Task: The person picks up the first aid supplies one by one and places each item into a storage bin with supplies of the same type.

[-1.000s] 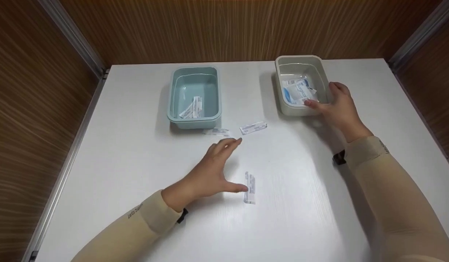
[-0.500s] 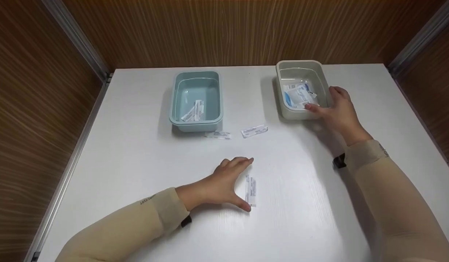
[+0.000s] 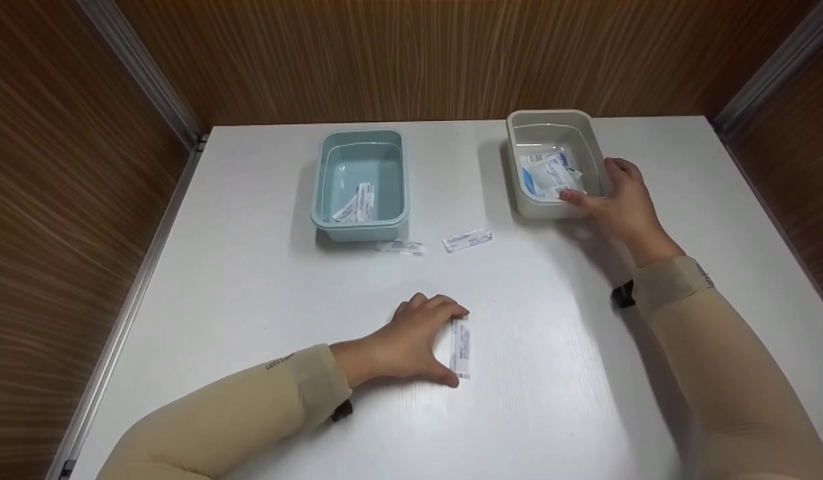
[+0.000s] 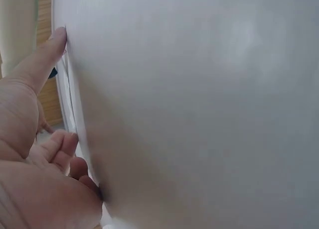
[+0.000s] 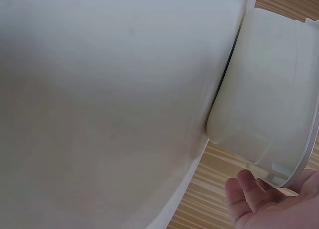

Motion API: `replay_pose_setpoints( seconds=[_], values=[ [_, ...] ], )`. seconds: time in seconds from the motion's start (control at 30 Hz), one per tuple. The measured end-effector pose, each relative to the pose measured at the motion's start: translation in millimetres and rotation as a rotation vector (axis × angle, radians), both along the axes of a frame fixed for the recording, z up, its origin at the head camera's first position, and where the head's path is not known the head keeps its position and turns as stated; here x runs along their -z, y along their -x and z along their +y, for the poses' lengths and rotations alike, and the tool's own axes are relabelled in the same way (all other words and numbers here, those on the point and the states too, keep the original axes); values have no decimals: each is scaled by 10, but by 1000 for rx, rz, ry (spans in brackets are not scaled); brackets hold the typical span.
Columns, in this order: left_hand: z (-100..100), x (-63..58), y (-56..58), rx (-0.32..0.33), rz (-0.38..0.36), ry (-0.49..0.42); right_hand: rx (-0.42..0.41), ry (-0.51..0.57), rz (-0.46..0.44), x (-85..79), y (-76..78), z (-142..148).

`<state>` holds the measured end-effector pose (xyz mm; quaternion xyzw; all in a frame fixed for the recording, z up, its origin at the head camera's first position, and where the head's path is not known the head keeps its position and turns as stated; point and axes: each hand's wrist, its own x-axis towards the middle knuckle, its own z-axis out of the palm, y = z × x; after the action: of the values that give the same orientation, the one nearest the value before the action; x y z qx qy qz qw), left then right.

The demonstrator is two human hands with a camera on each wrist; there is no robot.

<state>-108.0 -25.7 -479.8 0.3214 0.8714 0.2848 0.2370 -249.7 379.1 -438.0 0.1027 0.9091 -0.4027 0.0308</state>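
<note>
Packet (image 3: 461, 350) long axis runs near-far, short end facing you; your left hand (image 3: 406, 343) is spread alongside, right hand (image 3: 623, 207) grips the grey bin (image 3: 546, 210).

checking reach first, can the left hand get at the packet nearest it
Very likely yes: the left hand is spread beside the packet, thumb near one end and fingertips near the other, with nothing else lying over it.
</note>
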Motion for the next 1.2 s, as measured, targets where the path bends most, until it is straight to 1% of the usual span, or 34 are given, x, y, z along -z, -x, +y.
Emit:
replay_pose_setpoints(
  seconds=[0.17, 0.27, 0.47, 0.6, 0.8, 1.03, 1.13, 1.2],
  values=[
    [-10, -8, 2, -2, -14, -31, 4, -8, -17, -23, 10, 1],
    [-21, -10, 1, -4, -26, -50, -3, -21, -10, -20, 9, 9],
    [-52, -21, 6, -23, -32, -84, -2, -29, -16, -7, 6, 11],
    [-81, -40, 10, -42, -27, -131, -1, -29, -21, -9, 6, 5],
    [-140, -104, 32, -96, -34, -203, -5, -39, -27, -16, 8, 3],
    [-234, -182, 75, -159, -53, -284, 6, -14, -29, -13, 11, 4],
    [-282, -197, 114, -189, -36, -317, 0, -13, -21, -9, 8, 7],
    [-321, -202, 150, -208, -11, -339, -4, -13, -19, -6, 3, 5]
  ],
)
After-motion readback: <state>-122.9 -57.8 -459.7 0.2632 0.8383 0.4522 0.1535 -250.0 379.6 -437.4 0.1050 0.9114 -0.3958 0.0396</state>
